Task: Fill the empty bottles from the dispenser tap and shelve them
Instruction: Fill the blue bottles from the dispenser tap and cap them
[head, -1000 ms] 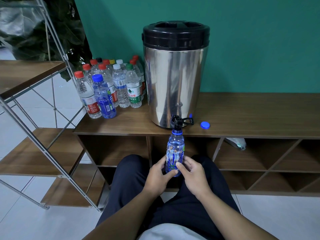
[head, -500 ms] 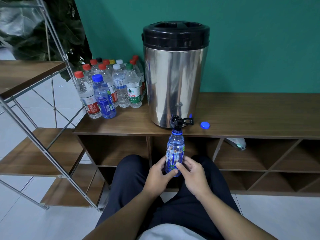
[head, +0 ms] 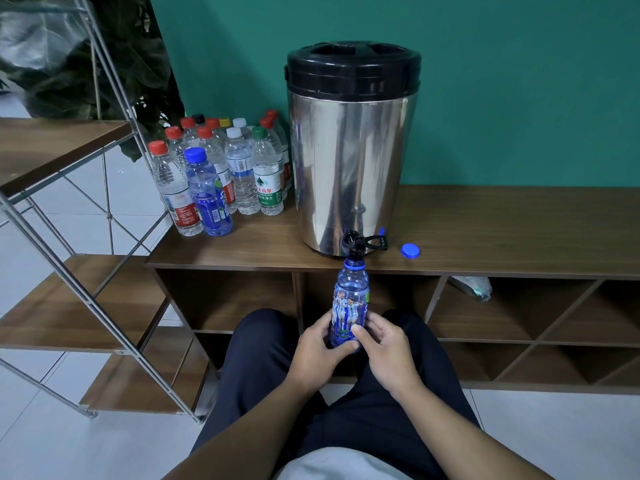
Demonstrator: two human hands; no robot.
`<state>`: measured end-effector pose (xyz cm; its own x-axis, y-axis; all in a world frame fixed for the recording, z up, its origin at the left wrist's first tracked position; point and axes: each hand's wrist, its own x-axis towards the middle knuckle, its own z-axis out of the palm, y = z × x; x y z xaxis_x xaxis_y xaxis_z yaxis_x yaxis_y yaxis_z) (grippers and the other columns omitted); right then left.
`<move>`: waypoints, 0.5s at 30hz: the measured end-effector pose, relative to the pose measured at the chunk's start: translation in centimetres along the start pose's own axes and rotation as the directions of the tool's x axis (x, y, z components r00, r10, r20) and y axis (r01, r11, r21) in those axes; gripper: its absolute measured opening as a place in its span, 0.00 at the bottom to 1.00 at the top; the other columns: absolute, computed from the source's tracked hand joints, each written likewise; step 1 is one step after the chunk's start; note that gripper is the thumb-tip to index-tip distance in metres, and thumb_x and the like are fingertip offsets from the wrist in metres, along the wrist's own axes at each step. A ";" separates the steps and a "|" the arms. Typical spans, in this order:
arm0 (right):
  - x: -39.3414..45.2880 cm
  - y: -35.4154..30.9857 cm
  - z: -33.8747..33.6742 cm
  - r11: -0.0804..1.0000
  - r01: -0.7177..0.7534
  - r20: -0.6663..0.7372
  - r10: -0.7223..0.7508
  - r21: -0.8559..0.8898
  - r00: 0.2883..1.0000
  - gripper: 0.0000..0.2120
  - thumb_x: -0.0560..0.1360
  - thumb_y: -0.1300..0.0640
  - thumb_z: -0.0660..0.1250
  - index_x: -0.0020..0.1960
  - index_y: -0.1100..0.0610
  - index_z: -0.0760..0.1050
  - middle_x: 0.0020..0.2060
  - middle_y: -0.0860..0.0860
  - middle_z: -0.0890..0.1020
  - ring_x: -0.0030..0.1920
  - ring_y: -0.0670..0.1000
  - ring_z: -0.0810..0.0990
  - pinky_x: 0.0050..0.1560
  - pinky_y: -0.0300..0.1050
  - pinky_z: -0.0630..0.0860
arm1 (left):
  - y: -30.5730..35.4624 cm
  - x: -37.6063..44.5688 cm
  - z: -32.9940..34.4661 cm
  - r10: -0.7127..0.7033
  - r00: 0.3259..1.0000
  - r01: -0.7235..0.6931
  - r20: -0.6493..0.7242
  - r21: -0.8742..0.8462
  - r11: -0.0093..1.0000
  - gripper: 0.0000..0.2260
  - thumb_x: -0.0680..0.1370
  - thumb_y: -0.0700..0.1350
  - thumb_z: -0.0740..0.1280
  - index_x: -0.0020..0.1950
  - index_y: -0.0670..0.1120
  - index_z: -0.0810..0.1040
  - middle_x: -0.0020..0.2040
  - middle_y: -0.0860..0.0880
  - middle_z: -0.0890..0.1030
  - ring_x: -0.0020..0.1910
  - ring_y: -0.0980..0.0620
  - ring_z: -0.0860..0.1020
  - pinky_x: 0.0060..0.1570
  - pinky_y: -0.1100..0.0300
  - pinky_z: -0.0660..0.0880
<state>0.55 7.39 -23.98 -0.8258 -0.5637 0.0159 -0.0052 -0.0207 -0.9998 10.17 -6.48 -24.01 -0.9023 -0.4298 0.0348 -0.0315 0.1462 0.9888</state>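
Blue-tinted bottle [head: 350, 303] hangs upright under the dispenser tap [head: 356, 241] at the cabinet top's [head: 502, 230] front edge, its mouth just below the spout. Left hand [head: 317, 348] and right hand [head: 384, 344] wrap its lower label. Thin plastic probably dents easily and grows heavier filling, so the low two-handed hold suits.

we see open counter [head: 502, 223] to the right of the steel dispenser [head: 351, 157], with only a loose blue cap [head: 410, 250] lying near the tap [head: 356, 241]. to the left, a tight cluster of capped bottles [head: 221, 174] fills the counter up to the dispenser wall. the blue bottle [head: 350, 303] stands right under the tap, blocking it from below. the metal shelf rack [head: 104, 202] slants across the far left.
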 end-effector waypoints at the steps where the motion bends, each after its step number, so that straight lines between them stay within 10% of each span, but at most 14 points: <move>1: 0.0 0.0 0.0 1.000 0.000 -0.003 0.000 0.000 1.000 0.16 0.85 0.66 0.69 0.68 0.52 0.83 0.60 0.49 0.90 0.63 0.51 0.88 0.64 0.51 0.85 | 0.0 0.0 0.1 0.002 1.000 -0.002 0.000 -0.002 1.000 0.24 0.80 0.40 0.80 0.74 0.54 0.82 0.66 0.53 0.88 0.67 0.50 0.85 0.71 0.44 0.81; 15: 0.0 -0.3 0.0 0.999 -0.005 -0.031 0.004 -0.031 1.000 0.15 0.84 0.67 0.70 0.67 0.53 0.84 0.58 0.49 0.90 0.61 0.51 0.88 0.62 0.50 0.85 | -0.4 1.2 -0.3 -0.011 0.999 0.013 -0.038 0.036 0.999 0.23 0.78 0.43 0.83 0.71 0.52 0.83 0.64 0.56 0.88 0.66 0.55 0.85 0.71 0.46 0.81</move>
<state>0.59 7.39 -23.70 -0.8428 -0.5381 0.0115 -0.0188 0.0079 -0.9998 9.24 -7.28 -24.34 -0.8847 -0.4652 0.0292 -0.0586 0.1731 0.9832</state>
